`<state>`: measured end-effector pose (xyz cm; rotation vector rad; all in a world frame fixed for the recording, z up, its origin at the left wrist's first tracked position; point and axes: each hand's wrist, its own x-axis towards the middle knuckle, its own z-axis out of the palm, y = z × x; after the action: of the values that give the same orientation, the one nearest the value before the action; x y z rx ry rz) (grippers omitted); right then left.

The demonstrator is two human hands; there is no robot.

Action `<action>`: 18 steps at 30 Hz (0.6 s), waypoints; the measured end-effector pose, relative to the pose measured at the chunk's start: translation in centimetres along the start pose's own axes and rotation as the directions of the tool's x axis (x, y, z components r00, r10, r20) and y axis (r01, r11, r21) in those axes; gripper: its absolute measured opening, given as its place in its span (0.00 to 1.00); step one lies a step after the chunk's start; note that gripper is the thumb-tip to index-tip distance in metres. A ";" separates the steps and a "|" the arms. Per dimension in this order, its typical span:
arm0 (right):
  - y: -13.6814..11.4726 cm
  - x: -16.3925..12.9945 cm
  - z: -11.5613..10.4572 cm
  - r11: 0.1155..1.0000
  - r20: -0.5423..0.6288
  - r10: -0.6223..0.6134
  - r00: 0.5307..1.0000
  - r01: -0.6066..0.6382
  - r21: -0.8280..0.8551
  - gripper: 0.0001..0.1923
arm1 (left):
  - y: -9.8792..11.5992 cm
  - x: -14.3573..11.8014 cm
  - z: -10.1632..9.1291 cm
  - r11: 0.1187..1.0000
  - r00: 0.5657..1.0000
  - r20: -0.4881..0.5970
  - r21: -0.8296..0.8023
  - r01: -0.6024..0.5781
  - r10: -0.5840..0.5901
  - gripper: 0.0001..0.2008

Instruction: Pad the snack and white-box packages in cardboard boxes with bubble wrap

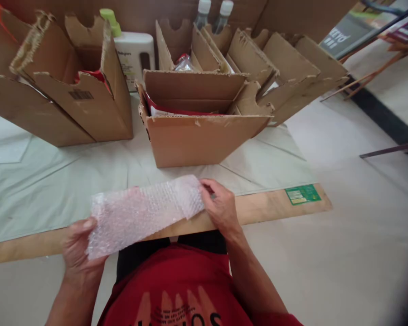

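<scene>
A long table draped in pale green cloth (64, 181), with a bare strip of light wood (258, 208) along its near edge, stretches before a person in a red T-shirt with dark lettering (170, 276). Tall, open-topped brown cardboard boxes (112, 117) stand side by side at the left, and a row of similar brown cardboard boxes (289, 88) leans off toward the right. Nearest the person, a wide brown cardboard box with a ragged rim (204, 140) sits at center, a flat red-edged item (190, 112) showing inside. A translucent, rectangular sheet of bubble wrap (143, 213) spans the gap between the hands, held slantwise above the table's near edge; whether it encloses anything cannot be told. A white plastic bottle with a lime-green cap (136, 43) rises between the boxes behind. The left hand (80, 246) grips the sheet's left end, thumb on top, its other fingers largely hidden; the right hand (221, 203) pinches the right end between thumb and curled forefinger. Two clear bottles with white caps (222, 22) peek over the boxes, and a green printed label (302, 194) marks the wooden strip at right.
</scene>
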<state>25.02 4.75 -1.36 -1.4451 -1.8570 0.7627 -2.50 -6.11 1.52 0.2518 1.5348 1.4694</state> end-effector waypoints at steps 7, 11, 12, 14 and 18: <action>1.3 0.9 -2.2 0.988 -0.131 0.122 0.984 -0.107 0.115 0.14 | 0.5 -0.5 -0.9 0.981 0.985 -0.055 -0.122 0.154 -0.161 0.30; 0.3 -0.6 -3.1 0.986 -0.107 0.103 0.989 -0.087 0.145 0.20 | 0.2 -0.4 -0.4 0.975 0.982 0.006 -0.121 0.187 -0.188 0.28; -0.3 -1.0 -2.9 0.993 -0.047 0.047 0.998 -0.042 0.111 0.23 | 0.1 -0.4 -0.3 0.976 0.983 -0.008 -0.121 0.183 -0.185 0.28; -1.7 -1.9 -1.7 0.995 0.070 -0.091 0.993 0.093 -0.030 0.31 | -0.2 -0.1 -0.4 0.976 0.981 -0.030 -0.116 0.186 -0.190 0.28; -3.4 -2.7 2.3 0.886 0.224 -0.256 0.940 0.321 -0.336 0.44 | -0.8 0.6 -1.6 0.964 0.969 0.034 -0.100 0.248 -0.246 0.30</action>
<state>21.71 1.23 -0.56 -1.2998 -2.3854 0.4154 -3.64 -6.95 0.23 0.0125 1.4128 1.3377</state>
